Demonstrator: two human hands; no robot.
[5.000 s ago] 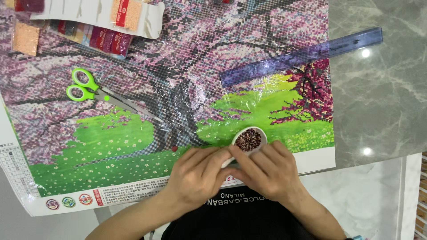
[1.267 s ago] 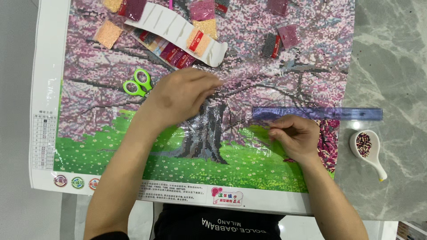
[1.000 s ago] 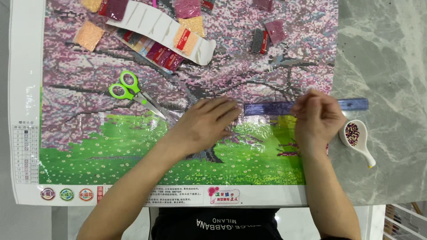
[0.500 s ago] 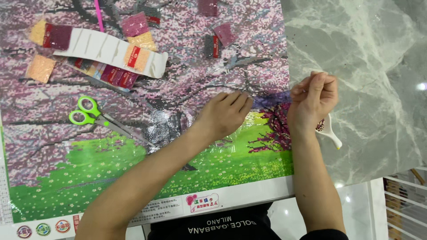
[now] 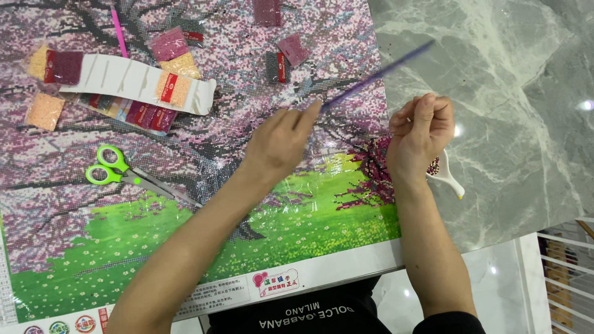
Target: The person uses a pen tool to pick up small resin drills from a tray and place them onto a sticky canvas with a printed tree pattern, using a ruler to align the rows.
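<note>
Grey marble-veined tabletop (image 5: 513,74) with glare spots — pale glossy floor (image 5: 495,272) below, white rack (image 5: 566,266) beside.

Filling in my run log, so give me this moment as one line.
left hand: lifting purple ruler by one end | right hand: fist above white bead tray | diamond painting canvas underneath

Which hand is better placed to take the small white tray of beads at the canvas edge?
The right hand, probably. It hovers directly over the white bead tray, partly covering it. The left hand is over the canvas, holding one end of the purple ruler, so it is busy and farther away.
</note>
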